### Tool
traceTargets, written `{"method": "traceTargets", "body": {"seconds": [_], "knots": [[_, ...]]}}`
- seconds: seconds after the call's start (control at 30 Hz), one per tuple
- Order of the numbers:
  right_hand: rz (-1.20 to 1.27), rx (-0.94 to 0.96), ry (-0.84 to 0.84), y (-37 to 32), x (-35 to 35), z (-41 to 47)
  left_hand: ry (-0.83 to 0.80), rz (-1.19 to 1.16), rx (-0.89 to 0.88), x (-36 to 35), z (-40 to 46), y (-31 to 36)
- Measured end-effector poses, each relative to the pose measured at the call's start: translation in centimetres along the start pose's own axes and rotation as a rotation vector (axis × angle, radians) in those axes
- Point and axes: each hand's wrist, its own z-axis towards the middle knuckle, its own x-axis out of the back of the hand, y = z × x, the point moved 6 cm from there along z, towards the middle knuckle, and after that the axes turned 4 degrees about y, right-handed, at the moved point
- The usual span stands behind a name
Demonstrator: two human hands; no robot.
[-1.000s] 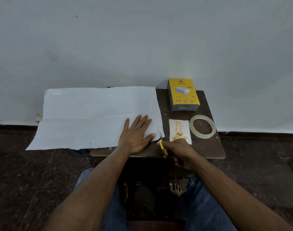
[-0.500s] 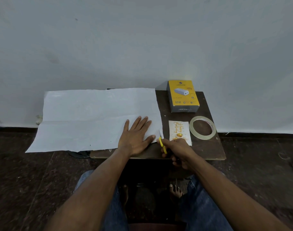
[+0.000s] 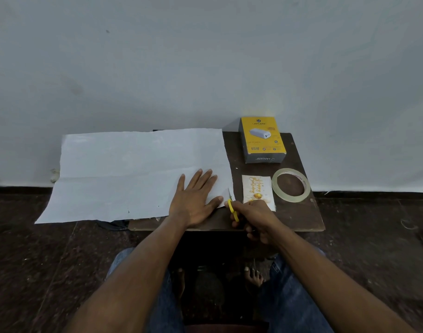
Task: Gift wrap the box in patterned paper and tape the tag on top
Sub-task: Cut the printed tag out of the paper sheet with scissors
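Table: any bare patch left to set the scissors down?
Free: dark strip of table between paper and box; front-right edge below tape roll. Crowded: near the tag, where the right hand grips scissors beside the left hand.

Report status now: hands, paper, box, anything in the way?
Left hand flat on paper. Right hand grips yellow scissors at paper's near right corner. Box unwrapped, far right on table. Nothing blocking.

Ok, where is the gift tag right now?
In the head view the gift tag lies flat on the table's right part, between the paper's right edge and the tape roll, just beyond the right hand.
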Motion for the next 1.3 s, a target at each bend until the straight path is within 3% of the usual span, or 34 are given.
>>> {"method": "traceTargets", "body": {"seconds": [1.3], "knots": [[-0.011, 0.044, 0.010, -1.4, -0.3, 0.3, 0.007, -0.019, -0.018, 0.3, -0.3, 0.1]]}}
